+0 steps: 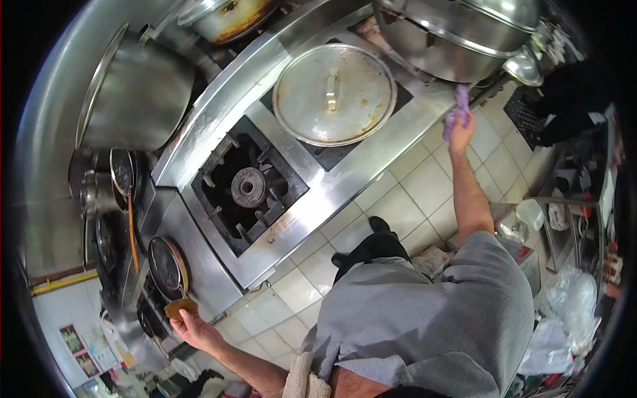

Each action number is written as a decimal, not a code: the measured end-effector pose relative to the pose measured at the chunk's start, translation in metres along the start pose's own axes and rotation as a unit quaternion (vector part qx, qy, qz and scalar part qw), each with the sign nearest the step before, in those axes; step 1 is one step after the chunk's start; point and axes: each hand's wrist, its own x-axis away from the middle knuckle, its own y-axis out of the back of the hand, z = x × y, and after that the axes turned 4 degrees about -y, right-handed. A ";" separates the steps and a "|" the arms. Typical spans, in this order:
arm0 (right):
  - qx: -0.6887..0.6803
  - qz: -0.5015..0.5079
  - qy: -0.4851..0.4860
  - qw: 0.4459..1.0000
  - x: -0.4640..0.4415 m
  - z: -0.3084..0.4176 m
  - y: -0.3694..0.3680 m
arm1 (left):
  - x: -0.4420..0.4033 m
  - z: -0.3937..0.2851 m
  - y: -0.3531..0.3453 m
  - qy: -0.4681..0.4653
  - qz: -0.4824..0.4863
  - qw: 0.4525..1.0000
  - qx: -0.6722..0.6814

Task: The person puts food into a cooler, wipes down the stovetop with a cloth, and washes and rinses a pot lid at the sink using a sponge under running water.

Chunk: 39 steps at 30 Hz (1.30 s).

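Note:
At the lower left, my left hand [195,330] pinches a flat brown pad [181,308], which looks like a scouring pad. Just beyond it, a frying pan [167,266] rests on the steel surface with its handle toward that hand. My right hand [460,131] is closed around a crumpled purple cloth [456,118] at the stove's front edge, below a large steel pot [438,50]. Between the hands lies the steel stove top [302,215]. It has a bare burner [249,187] and a round lid [334,94] with a handle, stained brown at its rim.
A tall steel pot [136,93] stands at the back left, near a pan with a long wooden handle [133,229]. A ladle [524,67] sits beside the big pot. Plastic bags [564,312] are at the right, by shelving. Tiled floor [405,199] runs along the stove.

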 end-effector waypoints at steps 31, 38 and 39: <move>-0.082 0.680 0.488 0.541 0.661 0.339 -0.004 | 0.175 0.037 0.344 0.144 -0.267 0.952 0.037; 0.027 0.542 0.562 0.625 0.718 0.373 -0.146 | 0.191 0.035 0.377 0.147 -0.346 0.924 0.063; 0.042 0.527 0.557 0.641 0.726 0.375 -0.161 | 0.191 0.036 0.386 0.152 -0.362 0.918 0.054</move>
